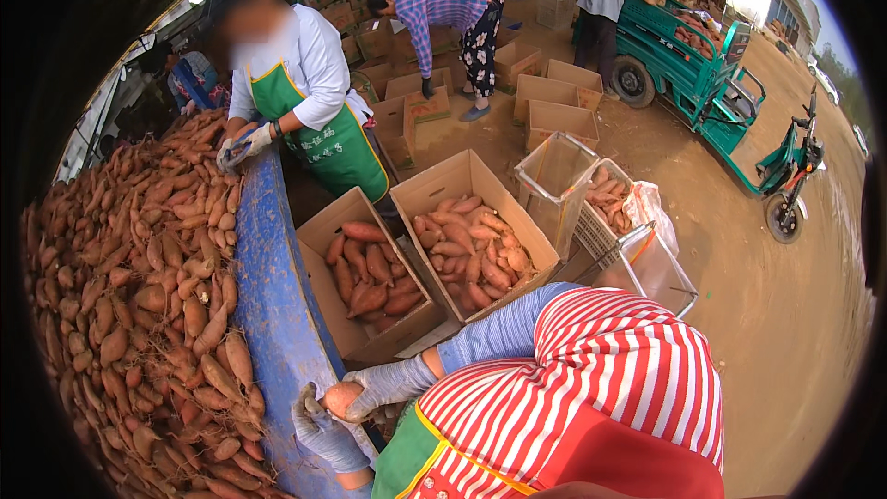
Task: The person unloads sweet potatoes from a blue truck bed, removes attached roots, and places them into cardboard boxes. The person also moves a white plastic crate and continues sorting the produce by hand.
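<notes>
My right hand (384,384), in a grey glove, grips a reddish sweet potato (343,400) above the edge of the blue worn table (277,277). Just left of it, my left hand (322,426), also gloved, has curled fingers close to the tip of the sweet potato; whether they grip it is unclear. A large heap of sweet potatoes (152,298) with thin roots lies on the table's far side. Beside the table, near my right arm, stand two open cardboard boxes, one (315,242) partly filled with sweet potatoes, the other (537,225) holding more.
A co-worker (312,90) in a green apron handles something at the table's upper end. Another person (443,7) bends over cardboard boxes (547,93). Wire-framed bins (558,173) and a plastic crate (596,232) of sweet potatoes stand right. Behind is a green cargo tricycle (693,83), a person beside it.
</notes>
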Available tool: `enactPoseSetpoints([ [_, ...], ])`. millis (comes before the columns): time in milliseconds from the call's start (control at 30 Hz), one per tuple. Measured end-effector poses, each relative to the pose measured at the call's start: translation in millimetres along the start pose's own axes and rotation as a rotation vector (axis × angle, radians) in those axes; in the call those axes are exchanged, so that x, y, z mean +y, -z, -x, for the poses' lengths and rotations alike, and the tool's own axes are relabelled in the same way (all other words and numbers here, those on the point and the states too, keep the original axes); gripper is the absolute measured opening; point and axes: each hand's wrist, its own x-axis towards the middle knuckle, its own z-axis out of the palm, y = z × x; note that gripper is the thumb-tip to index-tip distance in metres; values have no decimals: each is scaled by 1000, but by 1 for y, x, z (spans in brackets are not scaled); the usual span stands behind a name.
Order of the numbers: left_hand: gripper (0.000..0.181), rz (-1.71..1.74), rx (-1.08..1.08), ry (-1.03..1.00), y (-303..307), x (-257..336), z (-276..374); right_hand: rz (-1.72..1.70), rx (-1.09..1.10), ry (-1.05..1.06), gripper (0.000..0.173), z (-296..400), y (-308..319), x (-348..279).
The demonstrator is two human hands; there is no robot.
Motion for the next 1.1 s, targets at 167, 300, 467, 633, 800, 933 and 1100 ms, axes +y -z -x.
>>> enactPoseSetpoints([
  [167, 14, 86, 85, -199, -15, 19, -12, -373, -21, 133, 57, 11, 43, -2],
  [300, 35, -320, -475, -59, 14, 33, -6, -796, -179, 145, 71, 26, 70, -12],
  [467, 29, -391, -599, -209, 21, 19, 22, -1049, -249, 109, 65, 14, 78, -3],
  [633, 24, -48, -304, 303, 65, -10, 33, -660, 122, 217, 61, 7, 105, 10],
  [800, 21, 26, 56, 421, 123, -39, 62, 505, 949, 531, 68, -16, 150, 45],
  [933, 23, -310, 416, 407, 197, -81, 75, 644, 932, 453, 54, 5, 193, 41],
  [1100, 44, -865, 666, 507, 283, -121, 76, 312, 719, 314, 33, 21, 166, 25],
])
